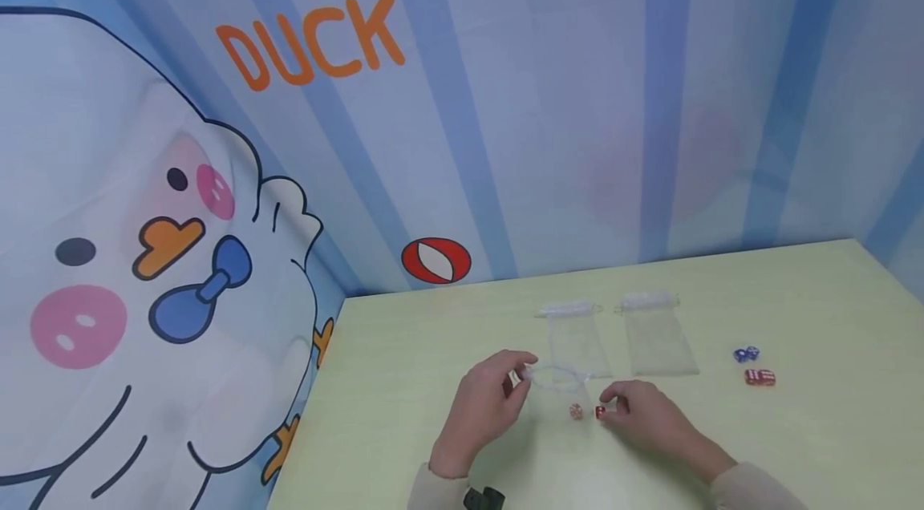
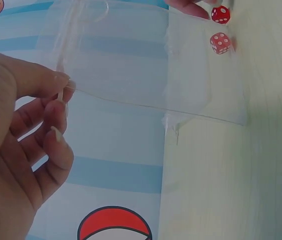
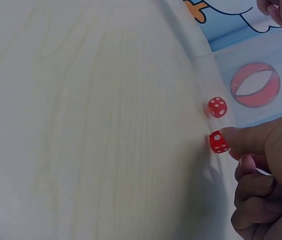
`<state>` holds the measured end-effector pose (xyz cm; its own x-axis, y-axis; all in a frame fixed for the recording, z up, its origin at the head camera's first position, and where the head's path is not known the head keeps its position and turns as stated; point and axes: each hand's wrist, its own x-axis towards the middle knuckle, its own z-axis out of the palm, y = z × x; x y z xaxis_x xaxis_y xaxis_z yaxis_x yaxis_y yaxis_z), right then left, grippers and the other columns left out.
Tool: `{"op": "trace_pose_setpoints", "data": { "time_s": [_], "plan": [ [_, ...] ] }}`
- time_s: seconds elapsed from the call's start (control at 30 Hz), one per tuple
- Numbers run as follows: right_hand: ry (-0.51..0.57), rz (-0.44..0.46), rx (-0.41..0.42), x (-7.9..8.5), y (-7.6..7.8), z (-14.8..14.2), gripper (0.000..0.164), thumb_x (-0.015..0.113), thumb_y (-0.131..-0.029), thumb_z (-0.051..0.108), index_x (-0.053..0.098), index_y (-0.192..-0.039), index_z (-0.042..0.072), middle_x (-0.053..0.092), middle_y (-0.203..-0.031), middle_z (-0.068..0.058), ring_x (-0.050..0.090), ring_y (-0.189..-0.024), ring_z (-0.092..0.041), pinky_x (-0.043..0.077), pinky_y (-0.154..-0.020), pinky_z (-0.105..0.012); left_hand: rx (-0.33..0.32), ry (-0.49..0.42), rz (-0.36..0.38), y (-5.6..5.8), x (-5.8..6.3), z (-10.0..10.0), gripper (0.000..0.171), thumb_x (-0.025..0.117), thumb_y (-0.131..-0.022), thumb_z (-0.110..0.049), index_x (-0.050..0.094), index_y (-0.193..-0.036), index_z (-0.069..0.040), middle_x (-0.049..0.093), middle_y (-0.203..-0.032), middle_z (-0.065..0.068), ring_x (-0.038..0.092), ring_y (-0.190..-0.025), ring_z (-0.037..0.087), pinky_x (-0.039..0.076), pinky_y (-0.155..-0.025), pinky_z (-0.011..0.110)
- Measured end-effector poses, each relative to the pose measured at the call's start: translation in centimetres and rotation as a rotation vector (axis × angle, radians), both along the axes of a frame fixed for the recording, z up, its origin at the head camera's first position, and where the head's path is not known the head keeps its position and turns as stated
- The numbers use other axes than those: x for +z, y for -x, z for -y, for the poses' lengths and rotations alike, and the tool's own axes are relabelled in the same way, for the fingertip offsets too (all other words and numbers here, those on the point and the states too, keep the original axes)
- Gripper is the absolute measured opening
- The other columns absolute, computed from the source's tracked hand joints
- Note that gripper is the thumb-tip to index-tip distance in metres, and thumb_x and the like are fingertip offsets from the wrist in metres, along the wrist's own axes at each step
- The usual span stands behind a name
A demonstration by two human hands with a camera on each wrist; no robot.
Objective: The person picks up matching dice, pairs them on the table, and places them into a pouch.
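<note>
My left hand (image 1: 485,398) pinches the rim of a sheer drawstring pouch (image 2: 126,60) between thumb and fingers, its mouth spread in a loop in the head view. Inside the pouch's bottom lies one red die with white dots (image 2: 220,43), looking paler through the mesh. A second red die (image 3: 218,142) is held at the fingertips of my right hand (image 1: 646,414), thumb on one side. That die appears outside the pouch, close by its lower right corner. The right hand's other fingers are curled, seen in the right wrist view.
Two more sheer pouches, one left (image 1: 581,342) and one right (image 1: 660,342), lie flat farther back. To the right sit blue dice (image 1: 746,354) and red dice (image 1: 760,377). Behind the pale table (image 1: 404,382) hangs a striped blue cloth (image 1: 563,133) with a duck print.
</note>
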<state>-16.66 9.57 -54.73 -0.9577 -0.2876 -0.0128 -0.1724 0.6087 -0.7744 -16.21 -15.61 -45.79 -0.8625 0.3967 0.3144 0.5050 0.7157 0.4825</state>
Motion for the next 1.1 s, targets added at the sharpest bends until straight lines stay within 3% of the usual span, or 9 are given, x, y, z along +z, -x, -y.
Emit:
{"op": "trace_pose_setpoints", "data": {
  "time_s": [0.23,0.47,0.87,1.1],
  "plan": [
    [-0.066,0.001,-0.050,-0.8,-0.2,0.7,0.006,0.075,-0.083,0.012,0.071,-0.084,0.016,0.049,-0.063,0.005,0.043,-0.056,-0.011,0.035,-0.052,-0.026,0.003,-0.006,0.004,-0.1,0.0,0.1,0.029,0.069,-0.091,-0.006,0.069,-0.119,-0.015,0.065,-0.092,-0.007,0.047,-0.063,0.000,0.044,-0.059,0.016],
    [-0.078,-0.045,-0.032,-0.1,-0.2,0.7,0.003,0.074,-0.086,0.016,0.072,-0.084,0.014,0.049,-0.064,0.006,0.042,-0.058,-0.010,0.035,-0.053,-0.027,0.011,-0.020,0.013,-0.2,-0.1,0.2,0.029,0.067,-0.092,-0.006,0.069,-0.119,-0.016,0.064,-0.093,-0.009,0.048,-0.064,0.000,0.044,-0.059,0.017],
    [-0.119,-0.148,0.012,5.3,-0.3,-0.2,0.012,0.074,-0.089,0.016,0.074,-0.099,0.009,0.050,-0.069,0.007,0.042,-0.060,-0.010,0.036,-0.051,-0.027,0.001,-0.007,0.008,0.2,-0.3,0.0,0.028,0.068,-0.092,-0.008,0.069,-0.119,-0.016,0.063,-0.090,-0.010,0.048,-0.065,0.000,0.044,-0.059,0.016],
    [-0.015,-0.288,-0.003,8.5,-0.8,-0.1,0.011,0.073,-0.091,0.015,0.073,-0.101,0.010,0.049,-0.068,0.010,0.041,-0.057,-0.006,0.038,-0.051,-0.026,-0.006,-0.008,0.022,0.3,-0.2,0.0,0.028,0.067,-0.093,-0.009,0.068,-0.120,-0.016,0.063,-0.091,-0.010,0.049,-0.066,0.000,0.045,-0.061,0.016]
  ]
}}
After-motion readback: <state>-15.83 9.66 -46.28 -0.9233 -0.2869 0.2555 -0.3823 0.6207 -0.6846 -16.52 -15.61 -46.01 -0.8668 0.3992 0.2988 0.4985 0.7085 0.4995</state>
